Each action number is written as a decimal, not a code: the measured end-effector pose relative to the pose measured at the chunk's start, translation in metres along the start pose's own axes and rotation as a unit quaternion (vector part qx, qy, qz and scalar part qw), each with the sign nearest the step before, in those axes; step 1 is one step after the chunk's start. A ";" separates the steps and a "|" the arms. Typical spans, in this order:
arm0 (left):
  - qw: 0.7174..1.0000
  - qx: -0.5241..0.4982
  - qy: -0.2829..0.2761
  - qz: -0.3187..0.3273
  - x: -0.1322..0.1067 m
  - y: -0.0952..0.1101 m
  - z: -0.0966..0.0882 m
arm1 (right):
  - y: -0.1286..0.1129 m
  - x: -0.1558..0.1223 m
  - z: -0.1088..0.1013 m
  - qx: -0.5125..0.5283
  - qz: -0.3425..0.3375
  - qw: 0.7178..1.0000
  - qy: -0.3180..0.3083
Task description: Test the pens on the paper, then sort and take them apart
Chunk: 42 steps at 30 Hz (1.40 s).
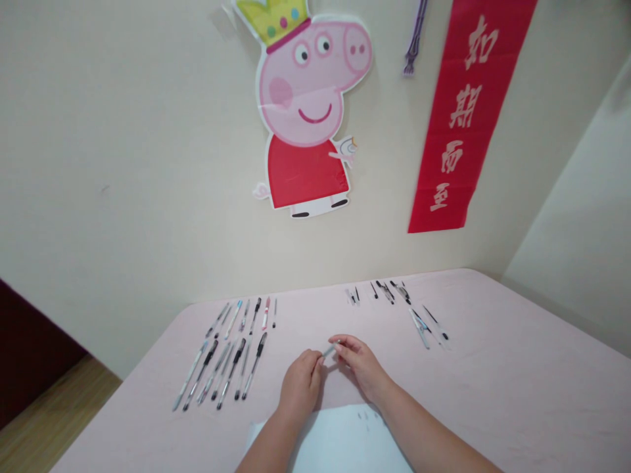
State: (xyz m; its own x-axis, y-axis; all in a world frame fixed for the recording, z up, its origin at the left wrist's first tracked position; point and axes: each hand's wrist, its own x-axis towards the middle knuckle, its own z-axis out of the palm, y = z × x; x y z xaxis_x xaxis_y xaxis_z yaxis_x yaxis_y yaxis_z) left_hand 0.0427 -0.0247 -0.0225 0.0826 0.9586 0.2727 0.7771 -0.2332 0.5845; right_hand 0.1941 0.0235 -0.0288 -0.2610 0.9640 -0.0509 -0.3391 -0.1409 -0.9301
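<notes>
Slim grey pen piece (330,350): being held between both hands just below the centre of the frame, slanting up toward the right.
Left hand (302,382): gripping the lower end, its fingers closing narrowly around it.
Right hand (362,368): pinching the upper end between thumb and fingertips.
White sheet (340,441): lying at the bottom centre, partly beneath the forearms, bearing a few small dark marks near its top edge.
Front row of pens (230,375): lying side by side left of the hands, slanting, several showing black grips.
Back row of pens (245,315): resting above that row, including a pink-and-white one (266,313).
Small pen parts (385,291): lying in loose clusters right of centre, near the far edge.
Light-blue pen part (419,328): lying nearer, toward the right.
Pink tabletop (493,394): carrying all of these.
Pig cutout (308,112): hanging on the wall, upper centre.
Red banner (461,131): hanging upper right, showing pale characters.
</notes>
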 end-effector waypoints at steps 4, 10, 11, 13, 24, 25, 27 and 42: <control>1.000 0.002 0.002 0.003 0.001 0.002 -0.001 | -0.002 -0.001 0.002 -0.009 -0.012 1.000 0.011; 1.000 0.006 -0.001 0.013 0.000 0.002 0.000 | -0.001 0.000 0.002 -0.021 -0.008 1.000 0.015; 1.000 0.008 0.000 0.013 0.000 0.001 0.001 | -0.001 -0.001 0.001 -0.016 -0.005 1.000 0.014; 1.000 0.009 0.002 0.010 -0.001 0.001 0.001 | -0.002 -0.002 0.001 -0.005 0.002 1.000 0.005; 1.000 0.000 0.006 0.011 0.000 0.002 -0.001 | -0.003 -0.001 0.003 -0.018 -0.029 0.999 0.014; 1.000 0.001 0.005 0.011 0.000 0.002 -0.001 | -0.004 -0.001 0.003 -0.017 -0.030 0.999 0.013; 1.000 0.001 0.007 0.012 0.000 0.001 -0.001 | -0.005 -0.001 0.003 -0.011 -0.024 1.000 0.007; 1.000 0.010 0.011 0.011 0.000 0.001 -0.001 | -0.008 -0.003 0.004 -0.007 -0.017 1.000 0.006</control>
State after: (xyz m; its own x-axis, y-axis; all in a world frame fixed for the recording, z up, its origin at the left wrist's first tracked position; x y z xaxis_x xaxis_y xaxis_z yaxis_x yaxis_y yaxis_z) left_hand 0.0429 -0.0249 -0.0208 0.0871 0.9493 0.3019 0.7879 -0.2511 0.5622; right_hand 0.1939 0.0209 -0.0199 -0.2383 0.9709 -0.0228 -0.3342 -0.1040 -0.9367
